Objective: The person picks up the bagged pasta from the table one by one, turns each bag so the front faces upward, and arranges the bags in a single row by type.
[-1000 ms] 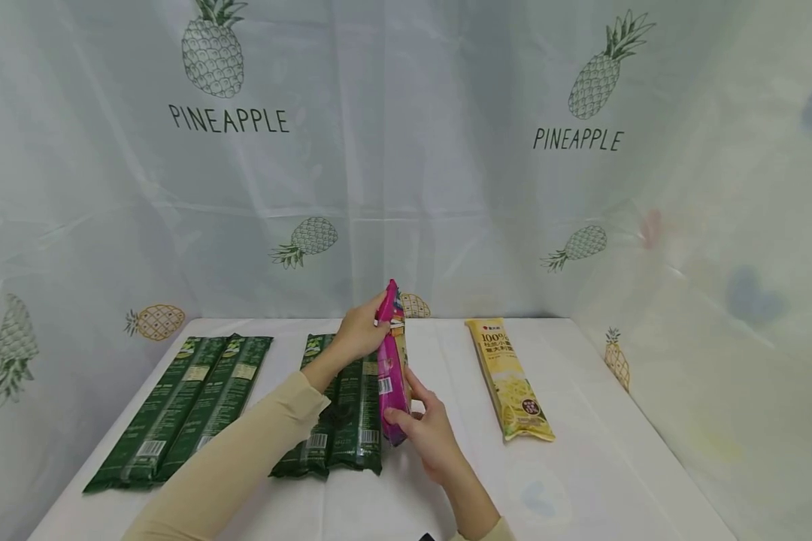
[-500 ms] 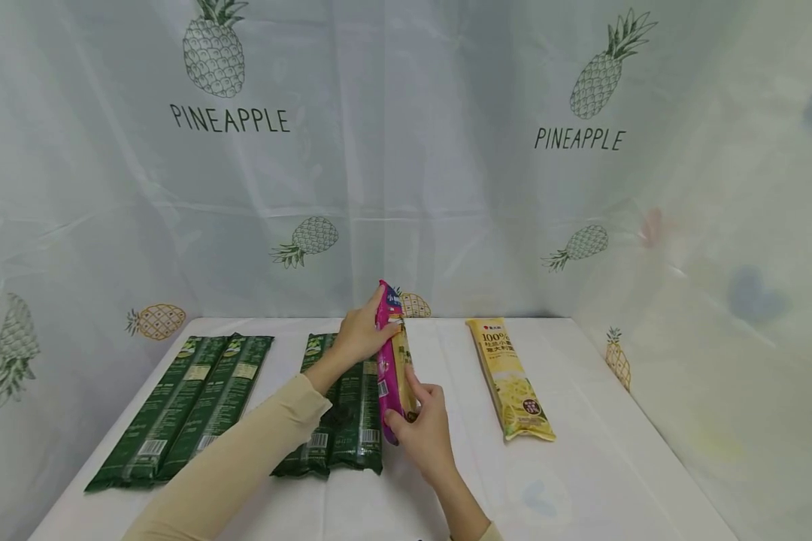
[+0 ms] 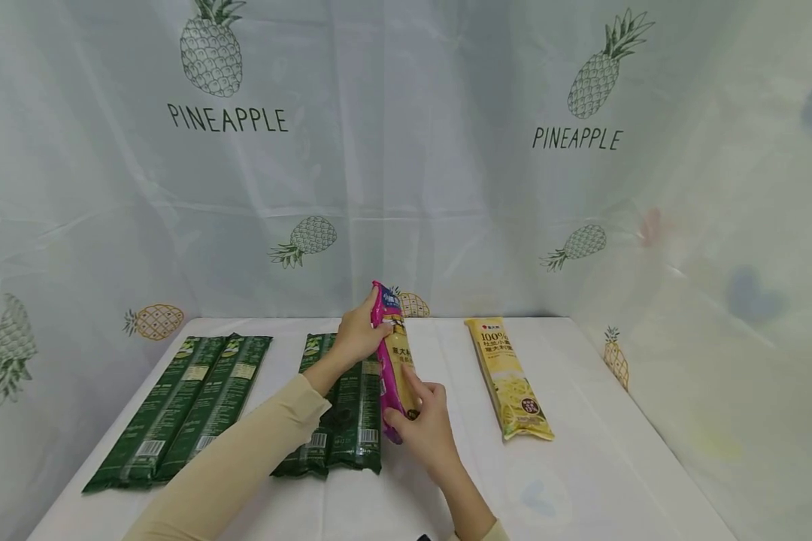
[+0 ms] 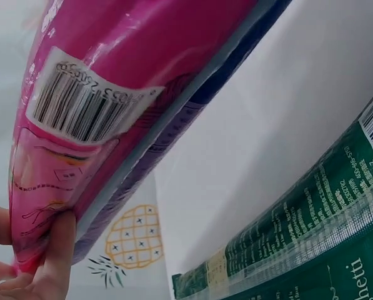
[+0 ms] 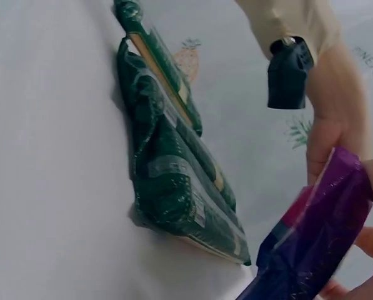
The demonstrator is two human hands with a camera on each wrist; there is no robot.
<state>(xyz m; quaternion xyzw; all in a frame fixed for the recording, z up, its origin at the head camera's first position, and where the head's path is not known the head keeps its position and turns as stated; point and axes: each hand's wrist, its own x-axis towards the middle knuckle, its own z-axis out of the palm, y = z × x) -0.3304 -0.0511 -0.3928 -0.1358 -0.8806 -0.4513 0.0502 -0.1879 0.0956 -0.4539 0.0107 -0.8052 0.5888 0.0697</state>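
A magenta pasta packet with a yellow front is held up between both hands, tilted lengthwise. My left hand grips its far end. At the near end, my right hand pinches it between thumb and fingers. The left wrist view shows the packet's magenta back with a barcode label, and left fingers at its end. In the right wrist view the packet's dark purple end sits by the right fingers. Two green spaghetti packets lie just left of it, partly hidden by the left arm.
Another pair of green packets lies side by side at the left of the white table. A yellow pasta packet lies to the right, slightly slanted. Behind the table hangs a pineapple-print curtain.
The magenta packet has rolled in the hands, so its yellow front now faces up more. Its far end has shifted slightly left. The packets on the table stay put.
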